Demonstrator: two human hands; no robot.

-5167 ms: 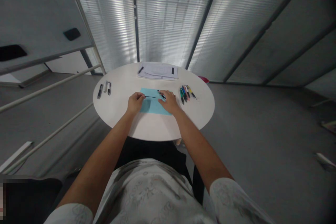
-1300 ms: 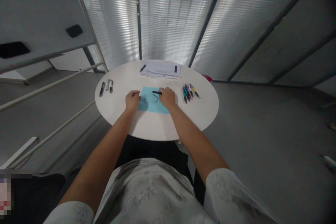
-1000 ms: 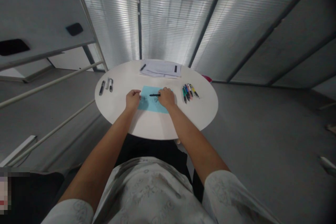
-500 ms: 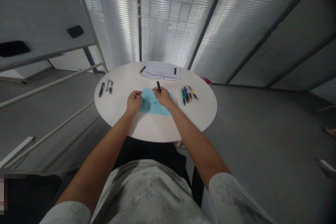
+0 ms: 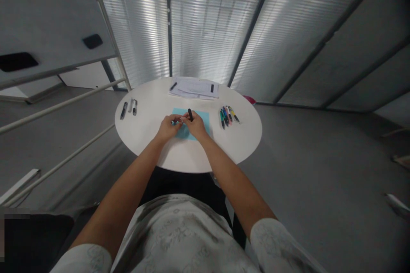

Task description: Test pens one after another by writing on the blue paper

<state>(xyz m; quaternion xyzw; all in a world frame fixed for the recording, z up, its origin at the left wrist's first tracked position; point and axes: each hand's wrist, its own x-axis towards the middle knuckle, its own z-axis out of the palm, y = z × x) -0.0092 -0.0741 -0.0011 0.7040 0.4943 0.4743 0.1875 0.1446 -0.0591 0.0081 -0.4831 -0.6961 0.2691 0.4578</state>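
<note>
A black pen stands tilted in the closed fingers of my right hand, its upper end sticking up above the knuckles. My left hand has its fingers curled and pinched, and their tips meet those of my right hand. Whatever those left fingers hold is too small to make out. Both hands are over a light blue sheet of paper, which they partly cover. The pen's lower end is hidden by the fingers.
The paper lies on a round white table. Several coloured pens lie to the right, and a few dark and grey pens to the left. At the back is a stack of papers with a dark pen on it.
My left hand has moved right and my right hand slightly left and down, so their fingertips now meet over the blue paper. The pen has moved along with my right hand.
</note>
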